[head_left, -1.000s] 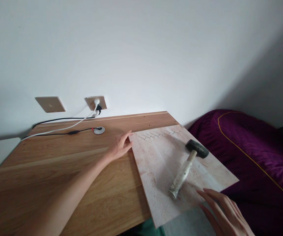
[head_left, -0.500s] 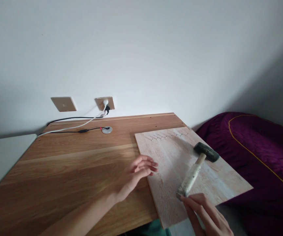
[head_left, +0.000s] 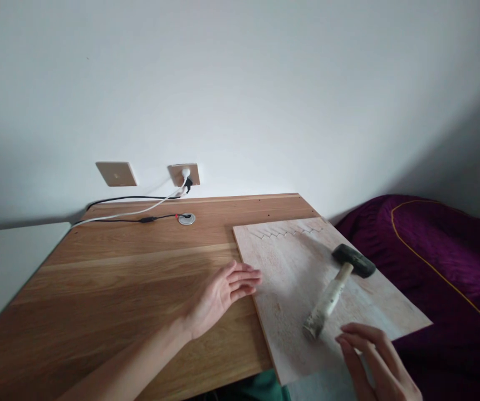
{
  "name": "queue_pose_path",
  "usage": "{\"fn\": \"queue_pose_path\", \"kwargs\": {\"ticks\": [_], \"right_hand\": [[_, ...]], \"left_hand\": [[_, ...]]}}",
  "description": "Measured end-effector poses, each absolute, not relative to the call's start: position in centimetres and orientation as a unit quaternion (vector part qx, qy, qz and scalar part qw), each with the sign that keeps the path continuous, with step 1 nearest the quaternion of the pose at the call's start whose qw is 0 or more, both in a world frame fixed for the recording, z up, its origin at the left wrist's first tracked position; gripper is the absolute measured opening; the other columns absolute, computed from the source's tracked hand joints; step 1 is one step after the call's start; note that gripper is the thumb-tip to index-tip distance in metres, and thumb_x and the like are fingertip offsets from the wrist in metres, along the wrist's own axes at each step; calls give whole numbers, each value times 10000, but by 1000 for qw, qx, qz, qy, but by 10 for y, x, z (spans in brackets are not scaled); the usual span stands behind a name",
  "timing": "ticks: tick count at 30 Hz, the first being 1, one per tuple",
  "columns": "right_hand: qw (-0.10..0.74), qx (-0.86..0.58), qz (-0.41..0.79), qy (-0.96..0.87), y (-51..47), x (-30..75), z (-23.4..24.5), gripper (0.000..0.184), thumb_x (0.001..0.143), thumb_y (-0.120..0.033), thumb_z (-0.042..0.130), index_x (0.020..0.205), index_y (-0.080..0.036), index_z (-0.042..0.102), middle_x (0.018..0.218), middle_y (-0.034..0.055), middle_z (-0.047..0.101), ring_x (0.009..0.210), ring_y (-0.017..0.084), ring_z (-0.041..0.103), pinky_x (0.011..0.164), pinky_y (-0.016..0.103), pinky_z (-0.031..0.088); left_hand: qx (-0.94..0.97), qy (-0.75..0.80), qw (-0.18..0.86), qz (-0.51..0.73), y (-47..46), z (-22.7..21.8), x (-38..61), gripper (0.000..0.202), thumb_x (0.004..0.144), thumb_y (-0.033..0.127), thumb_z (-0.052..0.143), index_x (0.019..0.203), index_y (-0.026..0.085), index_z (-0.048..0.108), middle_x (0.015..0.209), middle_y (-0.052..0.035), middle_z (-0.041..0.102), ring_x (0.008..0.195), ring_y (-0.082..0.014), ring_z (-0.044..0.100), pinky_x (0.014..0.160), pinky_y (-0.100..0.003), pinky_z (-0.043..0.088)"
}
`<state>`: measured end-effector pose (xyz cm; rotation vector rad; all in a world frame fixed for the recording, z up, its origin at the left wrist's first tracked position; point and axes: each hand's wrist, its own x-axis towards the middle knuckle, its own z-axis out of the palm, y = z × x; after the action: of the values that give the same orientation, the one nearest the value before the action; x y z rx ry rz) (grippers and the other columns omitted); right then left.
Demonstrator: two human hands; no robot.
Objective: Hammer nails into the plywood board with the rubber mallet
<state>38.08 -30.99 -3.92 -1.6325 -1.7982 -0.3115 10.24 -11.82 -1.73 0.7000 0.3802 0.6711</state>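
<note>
A hammer (head_left: 329, 298) with a dark head and a worn, whitish handle lies on a pale wooden board (head_left: 285, 334). Its head points to the far right and the handle end comes toward me. My right hand (head_left: 377, 356) is over the board's near right part, just right of the handle end and apart from it; its fingers are bent, thumb and fingertips close together, with nothing visible in them. At the board's left edge, my left hand (head_left: 227, 289) is open, fingers stretched to the right. A zigzag row of thin lines (head_left: 285, 233) runs near the board's far edge.
The board rests on a wooden desk (head_left: 131, 289), overhanging its right side. Cables (head_left: 127, 213) run from a wall socket (head_left: 184, 175) and a round desk grommet (head_left: 186, 219). Purple fabric (head_left: 369, 223) bulges at right; a white surface (head_left: 14, 250) stands at left.
My right hand has come off the hammer's handle and moved right. My left hand has turned and straightened its fingers. The view has shifted slightly; the hammer stays on the board.
</note>
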Motion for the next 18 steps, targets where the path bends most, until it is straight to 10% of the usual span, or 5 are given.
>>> {"fn": "queue_pose_path", "kwargs": {"ticks": [9, 18], "right_hand": [[282, -855, -94, -425, -276, 505, -15, 424, 929, -572, 509, 1096, -235, 705, 1157, 220, 780, 967, 405, 788, 803, 527, 597], [233, -872, -11, -430, -221, 574, -13, 345, 906, -405, 487, 988, -223, 768, 1250, 236, 805, 1266, 421, 730, 1073, 491, 524]], "left_hand": [[293, 214, 865, 347, -123, -24, 69, 438, 1043, 524, 670, 1194, 128, 783, 1391, -166, 724, 1385, -331, 619, 1202, -475, 465], [268, 216, 881, 324, -126, -26, 63, 505, 1028, 609, 656, 1224, 150, 741, 1456, -183, 696, 1424, -337, 609, 1290, -510, 350]]}}
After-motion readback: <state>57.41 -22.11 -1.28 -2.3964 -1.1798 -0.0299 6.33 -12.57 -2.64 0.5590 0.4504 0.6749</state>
